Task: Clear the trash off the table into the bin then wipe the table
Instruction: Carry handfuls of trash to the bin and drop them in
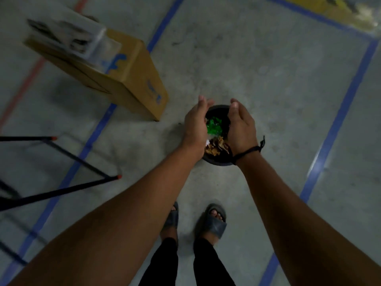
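Note:
A small black bin [216, 162] stands on the concrete floor in front of my feet. Inside it lie a crumpled green wrapper [214, 125] and brown crumpled trash [216, 148] with a scrap of white beside it. My left hand [194, 125] and my right hand [241, 126] hover just over the bin's mouth, palms facing each other and fingers apart, one on each side of the trash. Neither hand grips anything. A black cord is tied around my right wrist. The table top is out of view.
A tilted cardboard box [125, 79] with blue print and clear plastic on top stands to the left behind the bin. Black metal legs with orange tips [118, 176] reach in from the left edge. Blue tape lines [338, 120] cross the floor.

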Available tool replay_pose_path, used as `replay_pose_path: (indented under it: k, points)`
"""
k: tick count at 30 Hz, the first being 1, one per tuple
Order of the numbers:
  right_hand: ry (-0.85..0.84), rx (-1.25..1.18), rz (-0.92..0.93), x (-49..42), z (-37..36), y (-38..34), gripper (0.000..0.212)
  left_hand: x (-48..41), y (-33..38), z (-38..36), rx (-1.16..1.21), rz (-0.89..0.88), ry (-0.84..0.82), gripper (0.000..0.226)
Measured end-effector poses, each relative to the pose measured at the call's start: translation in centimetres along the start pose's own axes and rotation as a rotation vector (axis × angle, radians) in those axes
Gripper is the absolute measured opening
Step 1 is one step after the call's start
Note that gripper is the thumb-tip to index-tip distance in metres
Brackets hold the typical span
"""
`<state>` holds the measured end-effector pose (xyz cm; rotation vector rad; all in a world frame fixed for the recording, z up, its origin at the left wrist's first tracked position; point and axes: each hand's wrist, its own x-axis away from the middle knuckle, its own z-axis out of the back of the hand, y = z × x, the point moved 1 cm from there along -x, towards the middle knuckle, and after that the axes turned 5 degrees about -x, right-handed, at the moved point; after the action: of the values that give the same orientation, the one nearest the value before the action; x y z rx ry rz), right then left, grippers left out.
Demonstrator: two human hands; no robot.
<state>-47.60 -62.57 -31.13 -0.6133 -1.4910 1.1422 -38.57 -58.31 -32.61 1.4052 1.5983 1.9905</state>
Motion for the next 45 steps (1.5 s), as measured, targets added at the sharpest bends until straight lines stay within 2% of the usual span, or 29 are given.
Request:
replay_pose_path:
  k: [7,11,12,15,16,19,26,30,36,42,45]
  points:
    - [-0.136,-0.107,0.098,13.2,-4.2,-17.3,0.041,14.7,15.9,5.7,0.194,-0.242,0.139,0.042]
    - [-0.324,-0.19,0.218,22.8,-9.4,-25.9,0.024,23.8,23.6,11.4,0.262,-0.375,0.233,0.049]
    - [-0.383,-0.21,0.247,25.4,-11.3,-27.5,0.03,26.1,25.1,13.2,0.283,-0.404,0.262,0.048]
    - [-0.567,-0.16,0.274,33.9,-16.6,-30.9,0.065,32.9,28.1,19.5,0.284,-0.497,0.384,0.04]
    - [-0.595,-0.124,0.307,35.9,-18.1,-30.9,0.065,35.0,28.4,21.6,0.262,-0.516,0.425,0.039]
    - [-0.702,-0.064,0.34,41.4,-23.2,-29.9,0.03,42.2,28.4,28.4,0.232,-0.57,0.578,0.038]
    - [-0.924,-0.069,0.438,55.9,-33.3,-26.9,0.044,57.5,24.9,44.8,0.357,-0.667,0.922,0.03]
    - [-1.008,-0.044,0.454,59.6,-37.6,-23.8,0.027,62.6,21.4,51.7,0.382,-0.671,1.108,0.037]
    - [-1.001,-0.01,0.389,59.0,-43.9,-21.0,0.037,64.4,15.7,59.9,0.359,-0.598,1.364,0.036]
    - [-0.968,0.073,0.341,54.9,-52.7,-18.1,0.04,61.0,10.7,67.8,0.23,-0.406,1.404,0.032]
    - [-1.0,0.175,0.352,53.2,-56.8,-15.5,0.057,58.8,8.4,70.9,0.2,-0.289,1.41,0.036]
